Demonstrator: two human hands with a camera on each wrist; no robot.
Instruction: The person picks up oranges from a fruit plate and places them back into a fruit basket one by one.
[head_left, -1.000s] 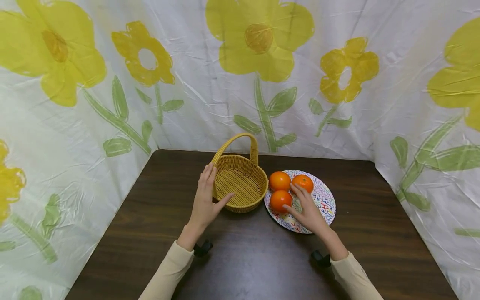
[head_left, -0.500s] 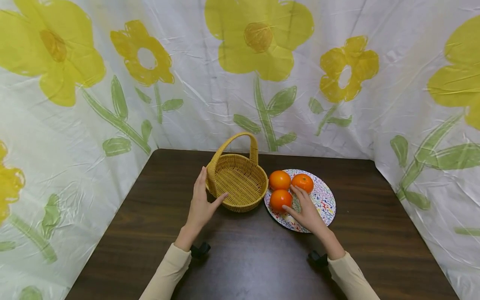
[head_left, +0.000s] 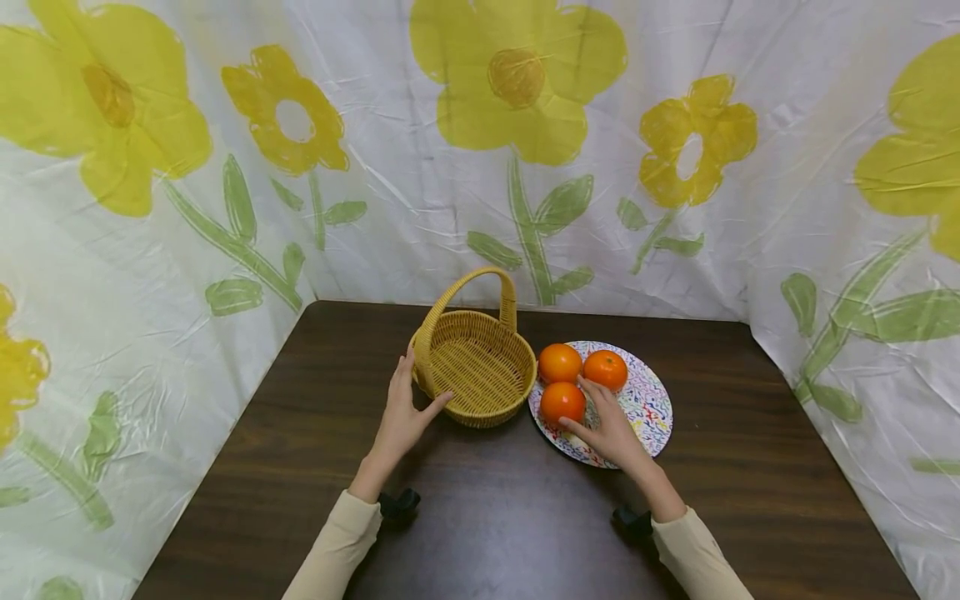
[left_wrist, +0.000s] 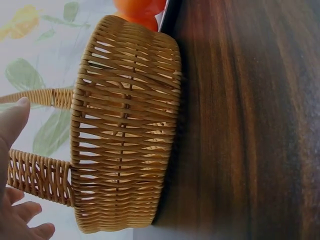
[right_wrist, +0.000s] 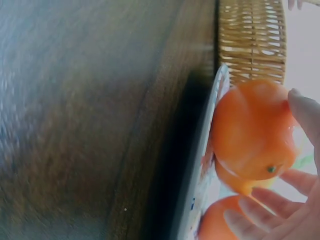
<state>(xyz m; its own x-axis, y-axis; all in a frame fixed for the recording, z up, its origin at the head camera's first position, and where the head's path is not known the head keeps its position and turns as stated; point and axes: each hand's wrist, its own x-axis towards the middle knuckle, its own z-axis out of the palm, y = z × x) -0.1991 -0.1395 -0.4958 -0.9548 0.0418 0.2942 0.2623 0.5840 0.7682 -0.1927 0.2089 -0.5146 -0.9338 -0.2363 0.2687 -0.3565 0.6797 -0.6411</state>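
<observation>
On a round plate with a multicoloured speckled pattern (head_left: 651,404) sit three oranges, the nearest orange (head_left: 561,403) beside my right hand (head_left: 611,429). In the right wrist view my thumb tip meets that orange (right_wrist: 252,130) on one side, while my fingers spread along its other side, fairly straight. Left of the plate stands a yellow-brown wicker basket (head_left: 491,415) with a tall arched handle (head_left: 442,312). My left hand (head_left: 397,421) is at the basket's left side, thumb and fingers spread apart around the foot of the handle, not closed on it. Inside, the basket holds nothing.
The other two oranges, a left one (head_left: 559,363) and a right one (head_left: 606,370), lie behind the nearest. Basket and plate rims stand side by side. Behind the dark wooden table (head_left: 480,525) hangs a white curtain (head_left: 397,100) with yellow flowers.
My left hand has shifted left and slightly toward me, off the basket's inner side. My right hand has drawn slightly nearer, down to the nearest orange. Basket, plate and oranges stay put.
</observation>
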